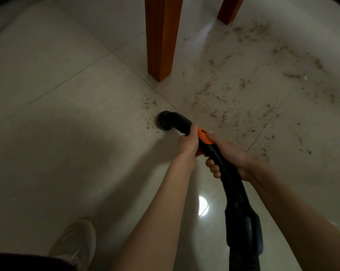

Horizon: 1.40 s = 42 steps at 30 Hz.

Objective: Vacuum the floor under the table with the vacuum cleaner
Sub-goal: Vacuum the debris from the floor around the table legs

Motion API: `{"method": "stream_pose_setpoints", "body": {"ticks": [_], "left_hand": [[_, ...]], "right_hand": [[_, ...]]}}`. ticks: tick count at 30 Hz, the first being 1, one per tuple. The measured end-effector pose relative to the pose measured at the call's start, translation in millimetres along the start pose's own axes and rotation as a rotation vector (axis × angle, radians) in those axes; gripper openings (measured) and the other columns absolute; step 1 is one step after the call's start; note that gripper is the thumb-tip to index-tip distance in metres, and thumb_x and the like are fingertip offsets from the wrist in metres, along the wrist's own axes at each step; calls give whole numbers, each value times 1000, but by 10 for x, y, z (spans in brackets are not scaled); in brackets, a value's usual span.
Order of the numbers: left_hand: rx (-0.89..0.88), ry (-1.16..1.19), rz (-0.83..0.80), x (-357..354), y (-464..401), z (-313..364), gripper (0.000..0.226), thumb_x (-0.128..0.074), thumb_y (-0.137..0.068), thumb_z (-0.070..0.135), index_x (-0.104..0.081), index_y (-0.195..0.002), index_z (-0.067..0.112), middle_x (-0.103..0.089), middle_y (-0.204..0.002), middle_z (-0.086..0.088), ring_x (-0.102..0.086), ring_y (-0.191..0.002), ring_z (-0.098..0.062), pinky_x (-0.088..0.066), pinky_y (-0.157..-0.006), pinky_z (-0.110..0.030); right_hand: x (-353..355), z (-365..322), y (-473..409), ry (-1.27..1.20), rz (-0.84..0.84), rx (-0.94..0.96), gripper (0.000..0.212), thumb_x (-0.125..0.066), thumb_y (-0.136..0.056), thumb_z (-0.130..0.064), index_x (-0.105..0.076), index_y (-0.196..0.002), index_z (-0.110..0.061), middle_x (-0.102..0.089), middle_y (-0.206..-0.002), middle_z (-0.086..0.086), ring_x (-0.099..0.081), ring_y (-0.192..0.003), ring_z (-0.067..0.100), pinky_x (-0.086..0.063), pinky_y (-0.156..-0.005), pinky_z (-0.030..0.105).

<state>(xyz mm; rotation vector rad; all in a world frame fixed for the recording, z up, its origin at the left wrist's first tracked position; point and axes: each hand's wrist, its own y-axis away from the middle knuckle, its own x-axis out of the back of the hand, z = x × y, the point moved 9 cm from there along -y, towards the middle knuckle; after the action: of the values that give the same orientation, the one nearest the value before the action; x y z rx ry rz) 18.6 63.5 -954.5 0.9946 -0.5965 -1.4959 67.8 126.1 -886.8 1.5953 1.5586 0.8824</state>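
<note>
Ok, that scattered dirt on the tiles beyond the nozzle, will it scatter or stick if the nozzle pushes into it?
The dirt lies as loose dry-looking specks and wispy clumps, so it probably lifts easily. The tile floor is glossy, so specks will likely skid ahead of the nozzle if shoved. The fluffier clumps may drag as bunches.

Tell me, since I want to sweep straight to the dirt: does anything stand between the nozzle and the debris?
Nothing visible does. The nozzle sits at the edge of the debris, which spreads to its right. The near table leg stands beyond, left of most dirt.
</note>
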Motion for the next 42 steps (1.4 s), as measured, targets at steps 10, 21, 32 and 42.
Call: {"method": "stream_pose_setpoints", "body": {"ticks": [10, 21, 32, 42], "left_hand": [[95, 40, -55, -35, 299, -236, 46, -53, -90, 45, -60, -110, 4, -67, -88, -9, -64, -70, -17, -52, -51, -23], [75, 93, -73, 125, 348, -264, 37, -54, -91, 43, -58, -96, 7, -65, -82, -9, -64, -70, -19, -54, -62, -27], [60, 117, -80, 225, 178, 71, 38, -52, -92, 41, -60, -103, 6, -64, -82, -7, -63, -70, -18, -52, -58, -26], [37, 134, -41, 255, -43, 306, 29, -54, -90, 38, -56, -81, 11, -61, -75, -4, -61, -68, -19, -52, -62, -28]], "right_hand": [[37, 184, 264, -34, -16, -85, 52, -39, -96, -55, -49, -79, -7, -45, -52, 4, -42, -34, 10, -40, -33, 18], [-122, 205, 335, 27, 3, -112, 53, -38, -96, -55, -49, -78, -6, -46, -52, 3, -43, -35, 10, -40, -33, 18], [-324, -98, 148, 59, 25, -43, 53, -37, -97, -54, -50, -81, -5, -45, -52, 5, -42, -35, 11, -40, -34, 19], [-403, -293, -20, 34, 16, -33, 56, -36, -96, -55, -51, -92, -2, -44, -48, 3, -41, -33, 10, -38, -32, 18]]}}
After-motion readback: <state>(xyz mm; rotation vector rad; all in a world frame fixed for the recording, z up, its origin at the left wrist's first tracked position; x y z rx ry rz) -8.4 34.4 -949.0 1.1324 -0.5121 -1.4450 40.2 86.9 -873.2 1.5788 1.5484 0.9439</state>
